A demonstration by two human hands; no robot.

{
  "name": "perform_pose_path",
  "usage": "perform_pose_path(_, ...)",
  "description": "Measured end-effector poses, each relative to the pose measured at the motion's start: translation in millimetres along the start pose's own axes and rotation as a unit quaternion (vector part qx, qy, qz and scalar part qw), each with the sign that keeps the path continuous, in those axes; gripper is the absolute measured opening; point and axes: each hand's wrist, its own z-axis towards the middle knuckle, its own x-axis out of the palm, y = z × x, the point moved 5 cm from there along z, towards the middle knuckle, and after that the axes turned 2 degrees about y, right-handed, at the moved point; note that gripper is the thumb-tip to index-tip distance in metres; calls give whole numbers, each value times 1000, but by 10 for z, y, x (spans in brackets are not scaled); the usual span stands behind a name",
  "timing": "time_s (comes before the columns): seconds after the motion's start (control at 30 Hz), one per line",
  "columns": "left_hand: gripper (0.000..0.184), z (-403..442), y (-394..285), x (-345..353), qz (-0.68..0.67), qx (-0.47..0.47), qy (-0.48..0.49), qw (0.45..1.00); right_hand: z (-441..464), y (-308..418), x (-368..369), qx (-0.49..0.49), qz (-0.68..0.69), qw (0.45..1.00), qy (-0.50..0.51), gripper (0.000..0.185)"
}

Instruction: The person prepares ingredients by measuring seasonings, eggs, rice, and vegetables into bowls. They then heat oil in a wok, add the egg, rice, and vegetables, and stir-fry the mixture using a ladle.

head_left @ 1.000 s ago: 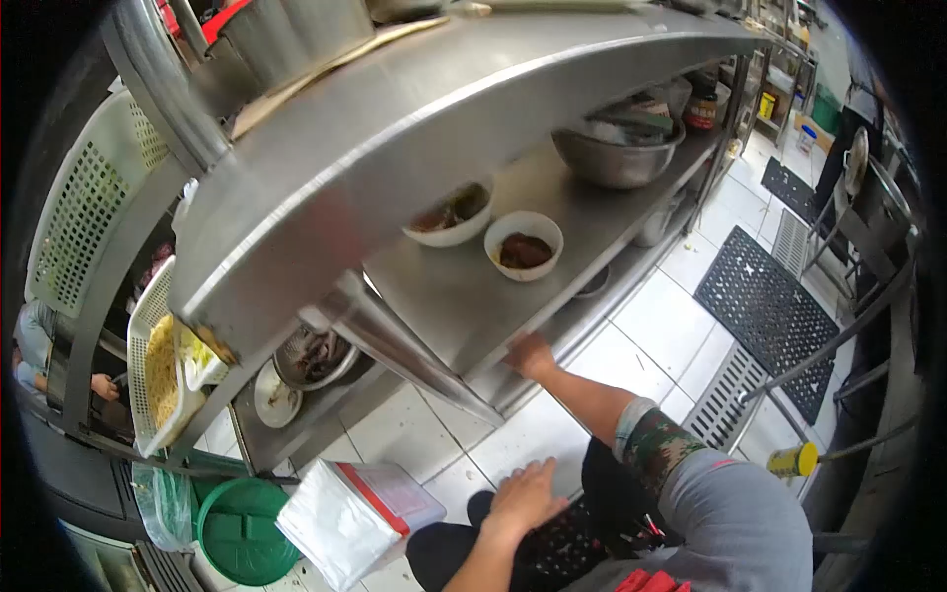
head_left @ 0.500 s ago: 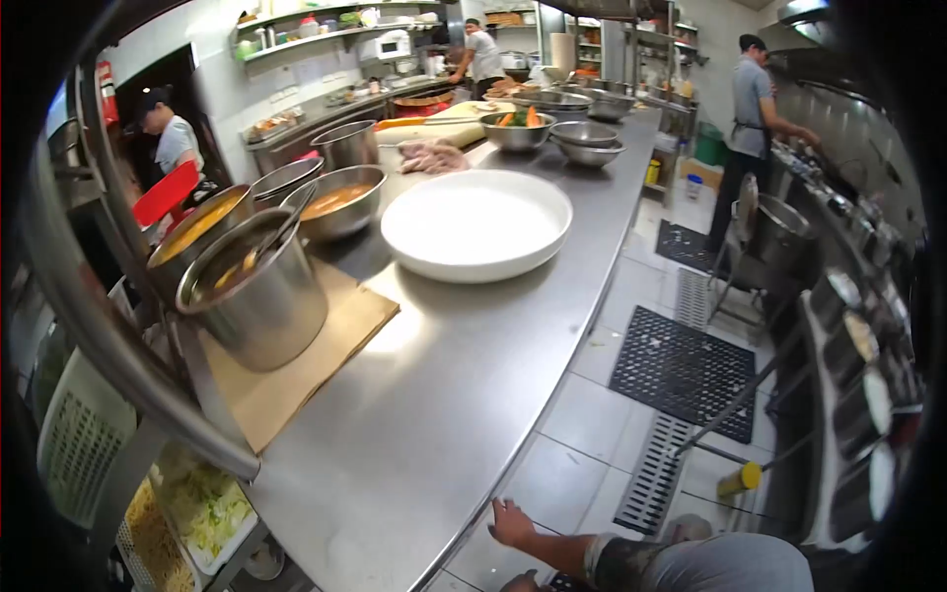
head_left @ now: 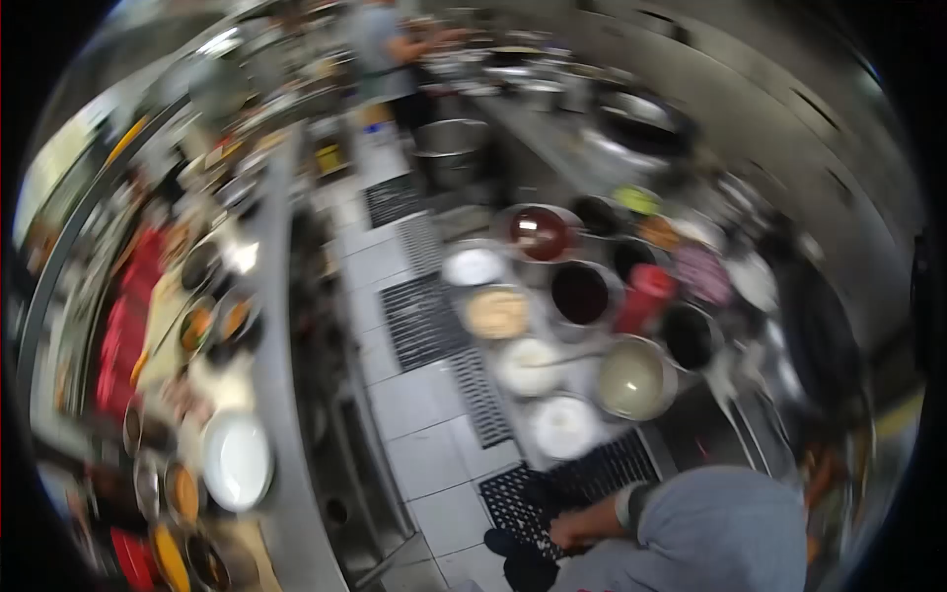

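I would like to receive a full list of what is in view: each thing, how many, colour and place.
Counter: one, grey metal, left
Large dish: one, white, on the counter
Floor tiles: many, white, along the aisle
Floor mats: at least three, black, along the aisle
Floor grates: two, grey, between mats
Tubs: four, white or beige contents, right of the aisle
Sauce pot: one, red contents, beyond the tubs
Red container: one, red, among the pots
Co-worker: one, grey top, far end
Smaller items: too blurred to count
Sleeve: one, grey, lower right
Right hand: one, bare, lower middle
Left hand: not visible
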Motion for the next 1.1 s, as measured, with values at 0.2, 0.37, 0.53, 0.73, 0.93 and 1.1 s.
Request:
perform_pose_path(0.2,67,300,-1067,-699,367,90,114,919,-1061,90,293,35,241,935,-257,40)
perform_pose_path(0.37,60,508,-1853,-794,530,151,153,820,-2767,386,550,12,385,804,-453,52)
perform_pose_path(0.53,53,602,-2287,-492,624,210,184,729,-4725,244,1592,109,405,556,-717,42)
perform_pose_path(0.73,32,370,-3022,840,632,314,206,678,-6485,55,4548,591,349,169,-707,40)
perform_pose_path(0.93,38,-231,-3696,2009,575,287,180,745,-5965,-263,7351,670,425,119,-596,46)
perform_pose_path(1.1,30,-680,-4148,2048,587,289,125,746,-6118,-647,7617,618,410,78,-667,37)
